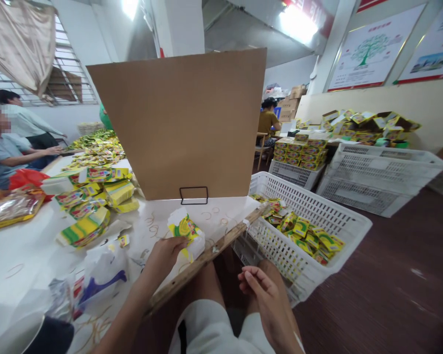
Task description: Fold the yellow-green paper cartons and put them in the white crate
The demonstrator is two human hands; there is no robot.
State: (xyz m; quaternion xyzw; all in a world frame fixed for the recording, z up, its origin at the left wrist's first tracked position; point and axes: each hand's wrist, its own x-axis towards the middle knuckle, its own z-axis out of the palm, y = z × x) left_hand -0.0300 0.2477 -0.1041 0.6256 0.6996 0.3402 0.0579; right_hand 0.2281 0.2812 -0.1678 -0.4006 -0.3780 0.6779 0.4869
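A yellow and green printed carton point(186, 228) with white flaps lies at the table's front edge, its flaps spread. My left hand point(170, 250) is closed on its near left side. Over my lap, to the right, my right hand point(260, 285) is held palm up with fingers loosely curled, and nothing shows in it. Stacks of flattened cartons point(92, 201) lie on the table to the left. To the right, a white plastic basket point(350, 221) holds many small yellow boxes point(302, 228).
A tall cardboard sheet point(188, 123) stands upright behind the carton, by a black wire holder point(194, 195). Rubber bands, plastic bags point(103, 270) and a dark cup point(53, 334) are at the left. People sit farther back. White crates point(376, 172) stand at right.
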